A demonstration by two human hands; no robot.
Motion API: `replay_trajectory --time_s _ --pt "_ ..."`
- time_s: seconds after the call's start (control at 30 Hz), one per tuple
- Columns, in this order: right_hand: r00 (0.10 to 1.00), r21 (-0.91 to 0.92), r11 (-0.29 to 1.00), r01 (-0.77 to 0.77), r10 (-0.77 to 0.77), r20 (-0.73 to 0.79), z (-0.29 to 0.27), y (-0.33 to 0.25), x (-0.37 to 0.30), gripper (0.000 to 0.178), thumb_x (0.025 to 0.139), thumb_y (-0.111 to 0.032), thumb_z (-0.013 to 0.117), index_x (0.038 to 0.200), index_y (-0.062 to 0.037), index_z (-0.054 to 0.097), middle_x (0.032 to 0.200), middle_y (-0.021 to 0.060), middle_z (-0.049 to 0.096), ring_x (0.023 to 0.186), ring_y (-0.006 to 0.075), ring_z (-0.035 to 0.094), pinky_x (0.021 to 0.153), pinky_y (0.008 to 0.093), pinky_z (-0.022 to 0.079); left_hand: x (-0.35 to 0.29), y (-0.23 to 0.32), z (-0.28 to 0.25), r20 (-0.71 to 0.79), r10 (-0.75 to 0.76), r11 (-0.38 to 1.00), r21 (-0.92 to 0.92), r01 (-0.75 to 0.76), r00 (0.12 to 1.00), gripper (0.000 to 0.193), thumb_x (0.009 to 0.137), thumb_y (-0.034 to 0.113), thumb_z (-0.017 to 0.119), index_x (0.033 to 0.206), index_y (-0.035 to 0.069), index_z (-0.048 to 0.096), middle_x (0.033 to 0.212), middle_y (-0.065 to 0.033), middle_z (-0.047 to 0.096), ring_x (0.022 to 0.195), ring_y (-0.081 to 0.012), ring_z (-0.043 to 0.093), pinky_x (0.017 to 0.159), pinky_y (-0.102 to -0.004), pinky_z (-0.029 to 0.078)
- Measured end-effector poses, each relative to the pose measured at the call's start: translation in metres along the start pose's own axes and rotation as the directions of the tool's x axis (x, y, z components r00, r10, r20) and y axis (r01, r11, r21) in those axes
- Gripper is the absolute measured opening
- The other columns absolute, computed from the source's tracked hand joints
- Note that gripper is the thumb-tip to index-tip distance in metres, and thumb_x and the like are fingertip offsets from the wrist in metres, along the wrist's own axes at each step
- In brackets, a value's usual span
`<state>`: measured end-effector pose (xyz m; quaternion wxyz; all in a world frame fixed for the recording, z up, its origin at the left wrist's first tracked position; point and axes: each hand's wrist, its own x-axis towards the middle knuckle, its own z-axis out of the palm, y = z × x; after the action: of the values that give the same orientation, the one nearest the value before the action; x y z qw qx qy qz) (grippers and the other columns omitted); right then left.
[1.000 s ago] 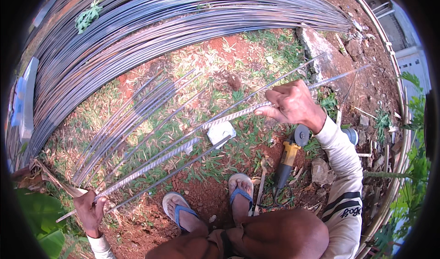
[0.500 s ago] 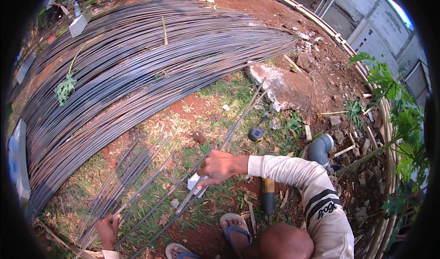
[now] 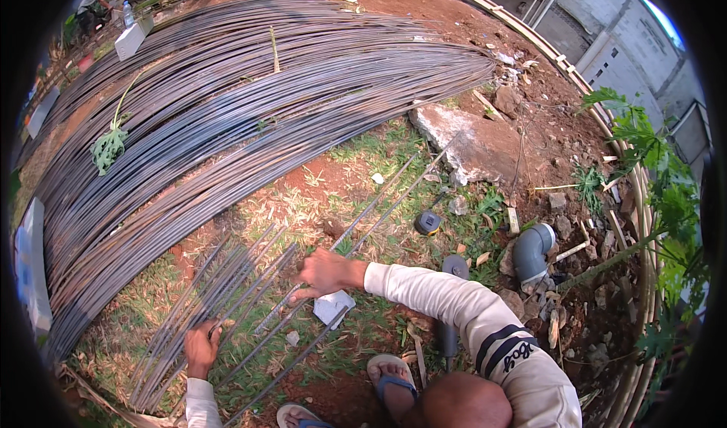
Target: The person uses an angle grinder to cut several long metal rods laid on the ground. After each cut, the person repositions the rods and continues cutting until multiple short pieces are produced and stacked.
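Note:
My right hand [image 3: 327,272] is closed round a ribbed steel bar [image 3: 373,210], which slants from the far right down toward the near left. Lower left, my left hand [image 3: 201,348] has its fingers curled at the cut steel bars [image 3: 216,295], a group of short lengths lying side by side on the grass; its fingertips are pinched on one bar there. More loose bars lie slantwise between my hands and my sandalled feet [image 3: 394,375]. A whitish stone block [image 3: 334,308] sits just below my right hand, with a bar across its edge.
A wide bed of long steel rods [image 3: 250,118] curves across the far left. A tape measure [image 3: 428,222], a concrete slab [image 3: 462,144] and a grey pipe elbow [image 3: 534,250] lie to the right. My right arm partly covers a grinder [image 3: 449,341]. A person [image 3: 95,4] is far left.
My right hand has moved left with its bar, parting it from another bar. My left hand has shifted up and right along the short bars.

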<state>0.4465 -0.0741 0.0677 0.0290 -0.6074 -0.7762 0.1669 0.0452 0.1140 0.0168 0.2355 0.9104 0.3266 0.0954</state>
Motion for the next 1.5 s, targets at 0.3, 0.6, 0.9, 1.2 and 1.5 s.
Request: replay_trajectory --time_s 0.3,0.6,0.9,1.2,1.5 --pt "0.932 0.1 0.992 -0.078 0.109 -0.346 0.017 0.02 0.014 0.038 0.107 -0.032 0.065 0.133 -0.0053 0.062 0.127 0.0198 0.062 0.122 0.0407 0.063 0.098 0.054 0.057 -0.055 0.047 0.031 -0.332 -0.073 0.996 0.014 0.083 0.94 0.023 0.09 0.003 0.08 0.111 0.003 0.072 0.112 -0.0168 0.069 0.106 -0.0414 0.062 0.095 -0.0521 0.05" --pt "0.881 -0.024 0.892 -0.452 0.442 -0.17 -0.034 0.133 -0.111 0.048 0.09 -0.018 0.071 0.136 -0.0065 0.064 0.136 0.0158 0.064 0.135 0.0398 0.058 0.112 0.0524 0.052 -0.092 0.067 0.046 -0.104 -0.152 0.976 -0.171 0.133 0.983 0.028 0.094 0.014 0.083 0.117 0.004 0.071 0.113 -0.0157 0.069 0.103 -0.0416 0.068 0.088 -0.0513 0.054" --pt "0.898 -0.159 0.884 -0.44 0.439 -0.045 -0.024 0.19 -0.176 0.087 0.095 -0.078 0.063 0.147 -0.0076 0.064 0.138 0.0197 0.066 0.136 0.0419 0.058 0.123 0.0532 0.04 -0.085 0.055 0.052 0.025 -0.205 0.969 -0.139 0.206 0.978 0.028 0.094 0.028 0.086 0.102 0.004 0.077 0.1 -0.0152 0.075 0.088 -0.0392 0.072 0.077 -0.0478 0.056" --pt "0.926 -0.265 0.891 -0.37 0.377 -0.025 -0.004 0.185 -0.155 0.089 0.094 -0.081 0.063 0.147 -0.0093 0.063 0.145 0.0201 0.065 0.142 0.0407 0.056 0.127 0.0534 0.037 -0.096 0.053 0.029 0.083 -0.261 0.948 -0.164 0.271 0.962 0.032 0.09 0.029 0.09 0.107 0.004 0.078 0.098 -0.0164 0.078 0.082 -0.0336 0.075 0.075 -0.0444 0.057" --pt "0.935 -0.099 0.929 -0.356 0.355 -0.022 -0.016 0.171 -0.153 0.06 0.102 -0.063 0.065 0.127 -0.0091 0.075 0.12 0.018 0.073 0.12 0.0415 0.067 0.111 0.0511 0.05 -0.099 0.051 0.029 0.04 -0.276 0.95 -0.142 0.279 0.96 0.025 0.097 0.026 0.084 0.097 0.006 0.07 0.083 -0.0132 0.07 0.071 -0.0353 0.067 0.065 -0.0451 0.05"
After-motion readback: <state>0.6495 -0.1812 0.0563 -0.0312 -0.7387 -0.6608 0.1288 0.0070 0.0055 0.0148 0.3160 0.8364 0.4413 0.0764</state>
